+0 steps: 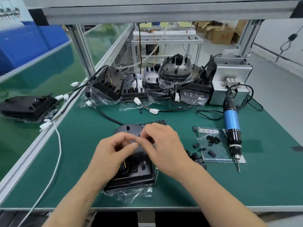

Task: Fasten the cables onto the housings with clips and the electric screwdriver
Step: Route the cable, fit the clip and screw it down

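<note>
I see both hands close together over a black plastic housing (131, 176). It lies in a crinkly clear bag near the front edge of the green bench (82, 145), about in the middle.

The left hand (113, 149) and the right hand (164, 145) have curled fingers. Their fingertips meet and pinch a small dark piece (147, 138) just above the housing. I cannot tell if this piece is a clip or part of a wire.

A thick black cable (108, 117) runs from the housing toward the back left of the bench.

Little black plastic clips (195, 157) lie loose just to the right of the right hand. Beside them is a flat clear bag of tiny black screws (213, 140).

The blue and black electric screwdriver (231, 122) lies near the right edge, its tip pointing at the front edge. No hand touches it.

A heap of more black housings in clear bags (175, 71) sits along the back edge, next to a silver metal box (229, 76). A thin white cord (57, 145) hangs over the left side.
</note>
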`<state>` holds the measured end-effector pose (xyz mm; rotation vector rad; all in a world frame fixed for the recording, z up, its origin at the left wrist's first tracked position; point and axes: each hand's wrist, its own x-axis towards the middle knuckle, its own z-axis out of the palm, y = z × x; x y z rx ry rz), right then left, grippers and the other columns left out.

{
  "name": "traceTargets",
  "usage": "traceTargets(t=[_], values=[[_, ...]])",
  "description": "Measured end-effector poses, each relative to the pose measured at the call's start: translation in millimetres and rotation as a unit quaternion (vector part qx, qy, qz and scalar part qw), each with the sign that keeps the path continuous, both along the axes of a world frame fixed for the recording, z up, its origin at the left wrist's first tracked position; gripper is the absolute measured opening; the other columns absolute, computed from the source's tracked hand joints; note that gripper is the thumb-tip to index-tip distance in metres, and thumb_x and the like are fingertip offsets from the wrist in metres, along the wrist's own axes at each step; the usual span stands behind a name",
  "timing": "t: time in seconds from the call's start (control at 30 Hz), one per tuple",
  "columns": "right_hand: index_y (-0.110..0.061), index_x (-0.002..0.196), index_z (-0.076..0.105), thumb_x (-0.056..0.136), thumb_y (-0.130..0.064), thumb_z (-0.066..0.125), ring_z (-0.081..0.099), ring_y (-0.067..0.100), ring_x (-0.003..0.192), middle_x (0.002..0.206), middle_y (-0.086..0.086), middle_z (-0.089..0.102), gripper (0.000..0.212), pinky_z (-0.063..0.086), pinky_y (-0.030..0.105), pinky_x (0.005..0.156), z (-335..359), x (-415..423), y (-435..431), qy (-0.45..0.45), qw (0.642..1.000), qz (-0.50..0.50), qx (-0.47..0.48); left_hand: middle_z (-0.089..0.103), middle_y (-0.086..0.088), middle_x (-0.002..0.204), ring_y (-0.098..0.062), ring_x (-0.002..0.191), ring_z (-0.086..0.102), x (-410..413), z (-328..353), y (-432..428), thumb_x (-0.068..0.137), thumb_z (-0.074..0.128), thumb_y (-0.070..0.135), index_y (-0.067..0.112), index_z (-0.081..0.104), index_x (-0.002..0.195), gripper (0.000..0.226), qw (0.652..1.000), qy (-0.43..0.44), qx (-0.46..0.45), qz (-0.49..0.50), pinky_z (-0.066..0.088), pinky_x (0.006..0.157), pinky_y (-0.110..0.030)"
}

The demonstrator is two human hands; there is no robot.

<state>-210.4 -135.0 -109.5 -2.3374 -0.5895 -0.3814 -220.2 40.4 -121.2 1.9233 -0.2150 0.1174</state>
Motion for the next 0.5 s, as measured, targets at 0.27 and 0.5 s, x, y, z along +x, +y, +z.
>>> traceTargets(t=[0.27,0.5], values=[[-0.022,0.085,0.067,0.088,-0.013,0.064,0.059,0.018,0.09,0.092,-0.003,0.066,0.01,0.048,0.032,0.085,8,37,-84,0.07,0.983,-0.165,-0.046,0.06,0.013,0.065,-0.006,0.06,0.053,-4,-10,-10,0.082,0.075,0.008,0.031,0.066,0.075,0.025,0.988,-0.062,0.137,0.042,0.039,0.058,-0.009],[-0.012,0.103,0.06,0.094,-0.02,0.051,0.056,0.028,0.086,0.104,0.008,0.065,0.015,0.043,0.032,0.067,2,54,-141,0.215,0.857,-0.323,-0.339,0.061,0.009,0.078,-0.016,0.075,0.057,-6,-10,-13,0.082,0.074,0.006,0.03,0.062,0.077,0.027,0.975,-0.109,0.188,0.041,0.044,0.067,-0.022]])
